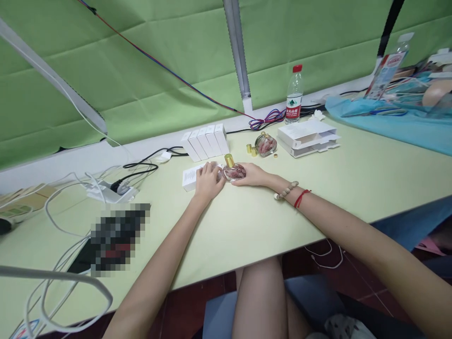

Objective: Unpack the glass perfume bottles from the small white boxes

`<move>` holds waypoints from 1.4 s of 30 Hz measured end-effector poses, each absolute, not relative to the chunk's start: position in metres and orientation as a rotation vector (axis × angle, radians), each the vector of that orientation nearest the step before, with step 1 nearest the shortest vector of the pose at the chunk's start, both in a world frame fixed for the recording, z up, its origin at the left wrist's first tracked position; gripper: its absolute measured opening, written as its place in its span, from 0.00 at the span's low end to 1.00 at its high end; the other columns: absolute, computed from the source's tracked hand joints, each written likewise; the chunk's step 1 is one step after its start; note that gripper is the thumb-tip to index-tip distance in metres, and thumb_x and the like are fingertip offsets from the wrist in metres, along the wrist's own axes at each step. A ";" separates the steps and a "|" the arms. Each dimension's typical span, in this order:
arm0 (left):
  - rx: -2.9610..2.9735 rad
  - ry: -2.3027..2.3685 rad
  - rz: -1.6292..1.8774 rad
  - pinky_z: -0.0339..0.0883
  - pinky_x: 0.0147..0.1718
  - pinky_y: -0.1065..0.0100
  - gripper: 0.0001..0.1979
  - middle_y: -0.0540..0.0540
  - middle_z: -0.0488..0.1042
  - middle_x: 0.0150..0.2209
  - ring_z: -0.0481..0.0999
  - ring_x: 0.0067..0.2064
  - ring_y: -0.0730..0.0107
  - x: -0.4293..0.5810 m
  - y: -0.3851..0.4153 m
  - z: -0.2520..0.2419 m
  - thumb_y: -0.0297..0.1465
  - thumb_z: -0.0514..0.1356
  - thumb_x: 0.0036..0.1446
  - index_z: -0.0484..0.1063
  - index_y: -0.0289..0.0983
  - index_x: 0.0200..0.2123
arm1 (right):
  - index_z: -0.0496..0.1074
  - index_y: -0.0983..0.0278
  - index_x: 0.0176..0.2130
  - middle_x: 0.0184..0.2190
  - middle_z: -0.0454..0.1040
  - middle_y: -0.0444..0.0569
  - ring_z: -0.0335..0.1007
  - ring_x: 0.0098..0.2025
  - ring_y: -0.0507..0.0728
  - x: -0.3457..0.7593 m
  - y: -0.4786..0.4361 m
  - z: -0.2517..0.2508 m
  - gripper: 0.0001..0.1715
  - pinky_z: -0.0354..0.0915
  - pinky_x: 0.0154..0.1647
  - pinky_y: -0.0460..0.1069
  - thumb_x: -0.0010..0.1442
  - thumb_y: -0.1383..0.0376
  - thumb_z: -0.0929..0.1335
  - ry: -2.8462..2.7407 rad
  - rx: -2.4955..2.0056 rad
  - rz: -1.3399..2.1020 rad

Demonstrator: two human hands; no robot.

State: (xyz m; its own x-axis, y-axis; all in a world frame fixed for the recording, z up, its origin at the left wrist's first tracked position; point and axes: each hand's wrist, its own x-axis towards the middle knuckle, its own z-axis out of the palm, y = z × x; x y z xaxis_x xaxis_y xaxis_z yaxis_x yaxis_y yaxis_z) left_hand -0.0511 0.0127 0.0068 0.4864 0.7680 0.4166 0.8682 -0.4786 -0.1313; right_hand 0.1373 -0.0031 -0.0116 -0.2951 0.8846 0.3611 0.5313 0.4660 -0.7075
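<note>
My right hand [254,174] is closed around a round glass bottle [234,172] with a gold cap, upright at the table's middle; it looks like a perfume bottle with pinkish-brown shapes showing through the glass. Beside it, my left hand [209,181] has its fingers curled over the right end of a white box [189,177] lying on the table. The left thumb is close to the bottle, and I cannot tell whether they touch. Behind my right hand stand another glass bottle [266,145] and small gold caps [253,151].
Several white boxes [206,142] stand in a row behind my left hand. Open white cartons [308,135] and a water bottle [294,96] are at the back right. White cables [52,221], a power strip [109,190] and a partly blurred dark object [116,240] occupy the left.
</note>
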 end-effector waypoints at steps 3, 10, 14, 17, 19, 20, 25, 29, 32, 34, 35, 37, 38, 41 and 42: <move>-2.423 -1.372 -0.439 0.53 0.51 0.57 0.14 0.41 0.65 0.53 0.62 0.55 0.57 -0.051 0.012 0.007 0.36 0.49 0.56 0.68 0.39 0.43 | 0.69 0.65 0.37 0.29 0.70 0.42 0.61 0.28 0.50 0.137 -0.004 -0.011 0.22 0.56 0.28 0.45 0.43 0.55 0.70 -1.971 -1.201 0.583; -2.438 -1.383 -0.473 0.52 0.52 0.57 0.14 0.41 0.65 0.54 0.60 0.57 0.57 -0.050 0.011 0.005 0.36 0.49 0.56 0.68 0.39 0.43 | 0.69 0.65 0.36 0.28 0.70 0.43 0.61 0.28 0.50 0.133 -0.009 -0.009 0.20 0.56 0.28 0.45 0.44 0.56 0.70 -1.959 -1.239 0.554; -2.452 -1.386 -0.477 0.52 0.52 0.57 0.14 0.41 0.65 0.54 0.60 0.57 0.57 -0.051 0.010 0.005 0.36 0.49 0.57 0.68 0.39 0.42 | 0.69 0.64 0.36 0.30 0.71 0.43 0.63 0.30 0.51 0.133 -0.011 -0.010 0.20 0.57 0.30 0.45 0.45 0.56 0.70 -1.938 -1.238 0.577; -2.463 -1.388 -0.485 0.51 0.52 0.56 0.14 0.40 0.65 0.54 0.59 0.57 0.57 -0.053 0.010 0.004 0.36 0.48 0.57 0.68 0.39 0.42 | 0.68 0.64 0.36 0.30 0.71 0.43 0.63 0.30 0.52 0.132 -0.014 -0.011 0.22 0.58 0.30 0.46 0.44 0.53 0.70 -1.941 -1.251 0.563; -2.485 -1.390 -0.538 0.50 0.52 0.57 0.14 0.41 0.65 0.53 0.60 0.57 0.59 -0.053 0.008 0.006 0.35 0.47 0.58 0.68 0.39 0.42 | 0.68 0.64 0.38 0.31 0.71 0.44 0.64 0.30 0.52 0.129 -0.017 -0.010 0.25 0.59 0.30 0.46 0.44 0.51 0.70 -1.912 -1.232 0.542; -2.507 -1.384 -0.587 0.50 0.53 0.58 0.14 0.42 0.66 0.52 0.61 0.56 0.60 -0.054 0.005 0.007 0.34 0.45 0.59 0.67 0.39 0.43 | 0.68 0.64 0.39 0.32 0.71 0.45 0.64 0.31 0.52 0.128 -0.018 -0.008 0.26 0.59 0.30 0.46 0.45 0.51 0.69 -1.872 -1.212 0.535; -2.679 -1.247 -0.877 0.53 0.51 0.64 0.17 0.45 0.69 0.47 0.66 0.50 0.68 -0.049 -0.011 0.019 0.32 0.38 0.63 0.63 0.39 0.46 | 0.68 0.63 0.41 0.37 0.72 0.49 0.67 0.36 0.54 0.120 -0.025 0.002 0.21 0.62 0.30 0.47 0.52 0.52 0.65 -1.614 -1.094 0.445; -2.830 -1.182 -1.035 0.61 0.42 0.68 0.15 0.45 0.69 0.42 0.69 0.43 0.70 -0.045 -0.017 0.021 0.39 0.44 0.61 0.63 0.39 0.44 | 0.69 0.62 0.33 0.32 0.72 0.48 0.67 0.33 0.54 0.118 -0.029 0.007 0.16 0.63 0.29 0.48 0.50 0.53 0.67 -1.579 -1.072 0.330; -2.884 -1.185 -1.057 0.64 0.37 0.70 0.15 0.46 0.69 0.39 0.70 0.38 0.71 -0.046 -0.012 0.016 0.43 0.48 0.58 0.63 0.39 0.42 | 0.69 0.63 0.32 0.31 0.72 0.48 0.67 0.32 0.54 0.116 -0.032 0.006 0.16 0.63 0.27 0.47 0.50 0.53 0.68 -1.603 -1.054 0.339; -2.956 -1.186 -0.995 0.64 0.35 0.69 0.17 0.47 0.71 0.38 0.71 0.37 0.70 -0.047 -0.008 0.013 0.45 0.53 0.55 0.63 0.39 0.41 | 0.68 0.63 0.34 0.32 0.71 0.49 0.67 0.33 0.54 0.113 -0.034 0.006 0.15 0.63 0.28 0.47 0.52 0.54 0.67 -1.623 -1.040 0.338; -3.008 -1.189 -0.967 0.65 0.34 0.69 0.18 0.47 0.71 0.38 0.72 0.36 0.69 -0.048 -0.006 0.011 0.45 0.54 0.53 0.62 0.38 0.42 | 0.68 0.63 0.35 0.33 0.71 0.49 0.67 0.34 0.54 0.112 -0.034 0.006 0.15 0.63 0.29 0.47 0.53 0.55 0.66 -1.633 -1.038 0.331; -3.098 -1.200 -0.960 0.65 0.34 0.70 0.19 0.47 0.73 0.39 0.73 0.37 0.69 -0.048 -0.003 0.009 0.44 0.55 0.53 0.61 0.39 0.43 | 0.68 0.63 0.36 0.34 0.70 0.49 0.67 0.35 0.54 0.110 -0.035 0.006 0.14 0.64 0.31 0.47 0.55 0.55 0.65 -1.656 -1.044 0.313; -3.121 -1.208 -0.978 0.66 0.35 0.70 0.18 0.47 0.73 0.40 0.74 0.38 0.69 -0.047 -0.003 0.009 0.44 0.55 0.53 0.61 0.39 0.43 | 0.68 0.63 0.37 0.34 0.70 0.49 0.67 0.36 0.55 0.109 -0.035 0.005 0.14 0.64 0.32 0.48 0.56 0.55 0.64 -1.665 -1.047 0.304; -3.109 -1.235 -1.021 0.67 0.37 0.69 0.17 0.46 0.73 0.43 0.74 0.40 0.68 -0.045 -0.003 0.008 0.42 0.55 0.55 0.61 0.39 0.44 | 0.68 0.63 0.38 0.35 0.69 0.49 0.66 0.37 0.55 0.110 -0.033 0.004 0.14 0.63 0.34 0.48 0.57 0.56 0.63 -1.682 -1.026 0.294; -3.101 -1.247 -1.025 0.67 0.37 0.69 0.17 0.46 0.74 0.43 0.74 0.40 0.68 -0.044 -0.003 0.008 0.41 0.55 0.55 0.61 0.39 0.44 | 0.68 0.63 0.38 0.35 0.69 0.49 0.66 0.37 0.55 0.111 -0.033 0.004 0.14 0.63 0.35 0.48 0.57 0.56 0.63 -1.686 -1.014 0.298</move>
State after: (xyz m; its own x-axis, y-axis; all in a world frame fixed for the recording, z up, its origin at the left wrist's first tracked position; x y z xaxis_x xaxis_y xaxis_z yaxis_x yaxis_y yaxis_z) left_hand -0.0437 -0.0031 0.0084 0.5868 0.7149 0.3802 0.5113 -0.6912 0.5106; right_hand 0.1107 -0.0328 0.0042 -0.0415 0.7442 0.6666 0.4711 0.6030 -0.6438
